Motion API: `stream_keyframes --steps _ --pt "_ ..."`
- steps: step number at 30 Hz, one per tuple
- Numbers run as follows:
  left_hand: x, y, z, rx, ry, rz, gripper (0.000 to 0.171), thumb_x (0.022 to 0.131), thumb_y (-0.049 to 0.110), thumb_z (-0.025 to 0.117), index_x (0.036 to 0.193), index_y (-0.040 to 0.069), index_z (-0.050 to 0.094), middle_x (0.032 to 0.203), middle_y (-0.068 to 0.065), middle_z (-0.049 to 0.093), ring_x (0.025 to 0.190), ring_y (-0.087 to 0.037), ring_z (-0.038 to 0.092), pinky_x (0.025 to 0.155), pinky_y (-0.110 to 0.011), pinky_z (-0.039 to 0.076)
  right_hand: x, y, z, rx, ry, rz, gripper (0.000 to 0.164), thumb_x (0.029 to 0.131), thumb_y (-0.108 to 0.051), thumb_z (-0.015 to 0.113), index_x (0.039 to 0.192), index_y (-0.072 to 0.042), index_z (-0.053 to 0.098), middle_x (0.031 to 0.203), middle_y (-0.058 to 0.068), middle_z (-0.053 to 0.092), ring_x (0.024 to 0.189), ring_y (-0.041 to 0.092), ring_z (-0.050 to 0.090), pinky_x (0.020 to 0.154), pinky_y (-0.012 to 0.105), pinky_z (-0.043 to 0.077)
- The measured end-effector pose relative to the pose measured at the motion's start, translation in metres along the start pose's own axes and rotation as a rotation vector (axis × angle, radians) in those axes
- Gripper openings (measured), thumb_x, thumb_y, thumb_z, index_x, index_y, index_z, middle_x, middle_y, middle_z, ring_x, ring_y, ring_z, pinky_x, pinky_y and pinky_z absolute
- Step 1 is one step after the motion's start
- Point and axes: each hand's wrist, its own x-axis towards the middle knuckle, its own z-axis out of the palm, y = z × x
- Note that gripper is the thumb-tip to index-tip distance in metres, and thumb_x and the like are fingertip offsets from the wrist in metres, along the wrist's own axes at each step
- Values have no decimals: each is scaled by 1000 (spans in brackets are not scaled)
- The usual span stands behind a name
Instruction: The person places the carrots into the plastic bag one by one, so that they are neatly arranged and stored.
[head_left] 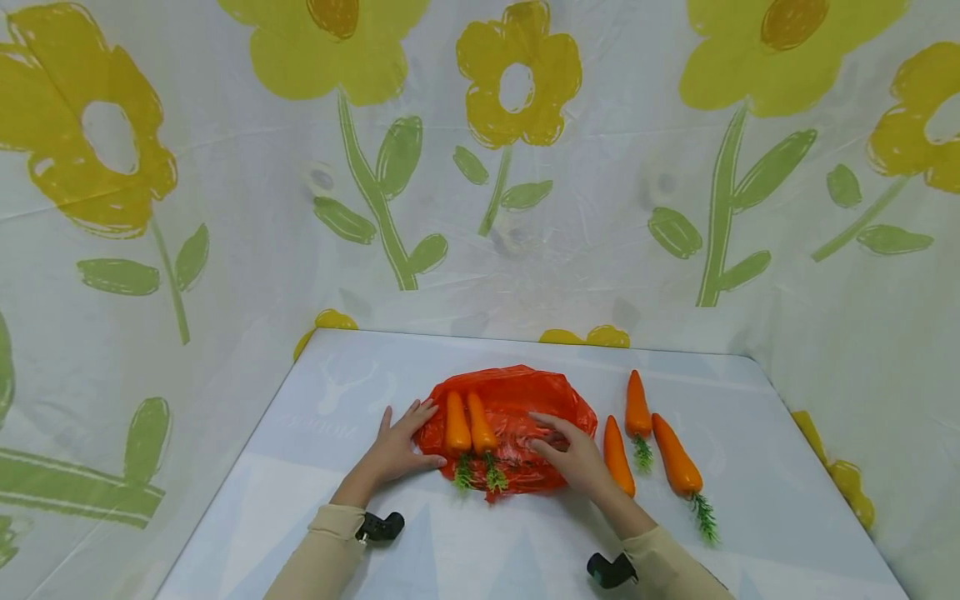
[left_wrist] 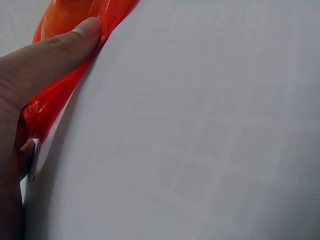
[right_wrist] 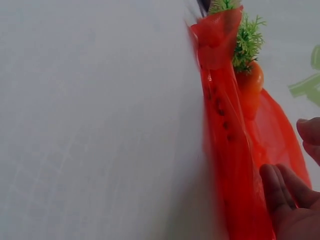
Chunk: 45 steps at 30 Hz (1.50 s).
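Left hand [head_left: 399,448]: spread, touching the red bag [head_left: 516,433], grasping nothing.
Right hand [head_left: 576,457]: fingers loose over the bag, grasping nothing.
Carrots [head_left: 457,425]: two on the bag, three beside it.

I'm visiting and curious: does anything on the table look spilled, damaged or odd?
Nothing stands out as spilled or damaged. The red plastic bag is crumpled, and three carrots lie at differing angles beside it, but neither looks odd.

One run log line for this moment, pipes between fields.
left fingers: touching bag | right fingers: bag's right side, contact unclear | two carrots: bag's left half | three carrots: right of bag
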Motion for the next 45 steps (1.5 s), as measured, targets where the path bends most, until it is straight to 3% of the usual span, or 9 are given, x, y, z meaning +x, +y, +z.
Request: stream_keyframes --steps 5,18,31,45 --pt "0 1 -1 -1 -1 -1 98 80 53 83 158 13 40 166 -5 31 155 -30 19 120 -62 -10 -3 0 -5 -12 -10 -25 44 95 -21 74 138 -21 65 122 8 71 93 17 66 80 26 57" --pt "0 -1 0 5 -5 -3 98 80 54 82 158 13 39 166 -4 31 155 -30 18 120 -62 -11 -6 5 -17 17 -14 27 45 97 -22 72 140 -23 63 130 7 66 101 19 64 85 28 56" --pt "0 0 0 13 -11 -4 98 80 53 82 158 12 39 166 -5 30 155 -30 18 120 -63 -10 -10 7 -29 1 13 14 44 98 -23 71 141 -24 62 134 8 64 103 19 63 84 24 55" --pt "0 1 0 26 -12 -1 98 81 54 82 158 11 39 165 -6 31 155 -30 18 120 -63 -9 -13 11 -42 -77 65 9 45 97 -21 72 141 -22 62 130 8 66 104 22 64 94 42 57"
